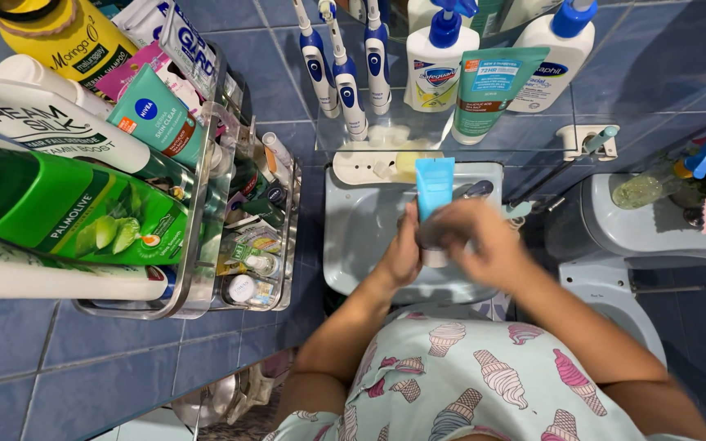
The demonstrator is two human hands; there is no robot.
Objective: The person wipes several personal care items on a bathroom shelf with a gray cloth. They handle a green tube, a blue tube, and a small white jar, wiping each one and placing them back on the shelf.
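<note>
Blue tube (434, 186) stands upright over the grey basin (353, 237), its crimped flat end up and its cap end down between my hands. My left hand (404, 249) wraps the lower part of the tube from the left, fingers curled shut around it. My right hand (474, 243) is clenched at the tube's bottom end, where the cap sits; it is blurred, so I cannot tell just how the fingers lie. Both forearms come up from the bottom of the view and meet over the middle of the basin, elbows spread wide.

Room is tight. Just beyond the tube's top edge a white soap dish (373, 166) rests on the basin's back rim, and above it a glass shelf (386, 131) carries three electric toothbrushes (346, 65), a pump bottle (439, 57) and a green tube (492, 90). On my left, a metal wire rack (202, 269) crowded with bottles hangs near the basin's edge. On my right, the toilet (655, 229) sits just beside the basin. The open space is straight over the bowl.
</note>
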